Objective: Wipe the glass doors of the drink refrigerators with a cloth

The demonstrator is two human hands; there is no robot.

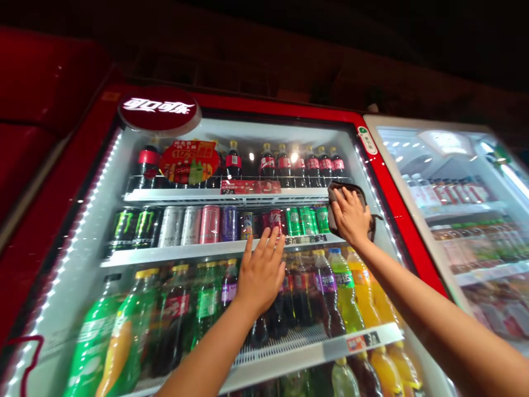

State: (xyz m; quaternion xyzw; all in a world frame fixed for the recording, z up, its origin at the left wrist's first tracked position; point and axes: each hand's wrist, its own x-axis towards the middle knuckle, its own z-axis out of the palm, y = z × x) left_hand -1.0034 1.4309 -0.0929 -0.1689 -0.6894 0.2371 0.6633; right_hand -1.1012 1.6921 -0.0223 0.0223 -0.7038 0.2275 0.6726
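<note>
A red-framed drinks fridge point(289, 105) with a glass door fills the middle of the view. My left hand point(260, 270) lies against the glass with its fingers spread, in front of the can shelf and the bottles below, and holds nothing. Higher and to the right, my right hand point(351, 215) presses a dark grey-brown cloth point(335, 220) to the glass near the door's right side. Its fingers are on top of the cloth, whose edges show around the hand.
Behind the glass are several cans point(210, 225) and bottles point(206, 300) on white shelves point(149, 255). A second lit fridge point(467, 209) stands at the right. A dark red surface point(37, 82) is at the left.
</note>
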